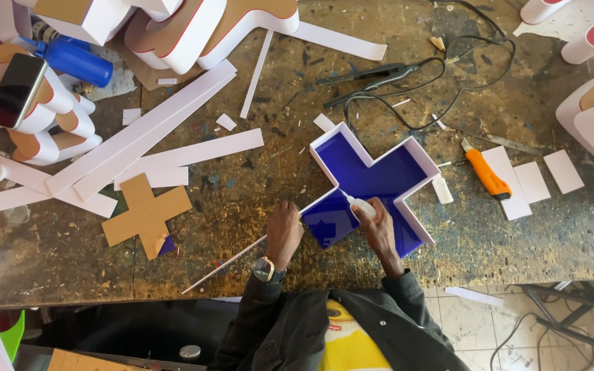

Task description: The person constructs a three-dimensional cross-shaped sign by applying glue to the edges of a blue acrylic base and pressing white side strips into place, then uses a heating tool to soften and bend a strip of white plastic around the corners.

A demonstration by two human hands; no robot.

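Pinching a white strip [242, 255] against the blue cross [372, 180], left hand [284, 232] steadies while right hand [379, 223] grips a glue tube [360, 203]; slippage risks a crooked wall.

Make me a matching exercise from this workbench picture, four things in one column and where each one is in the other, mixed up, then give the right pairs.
Things:
1. blue cross-shaped tray
2. orange utility knife
3. brown cardboard cross
4. blue bottle

Places:
A. far left corner, next to a dark phone
B. flat on the table, left of the left hand
C. under both hands, with the right hand holding a small white applicator inside it
D. right of the tray, beside white cards

Pairs: 1-C, 2-D, 3-B, 4-A
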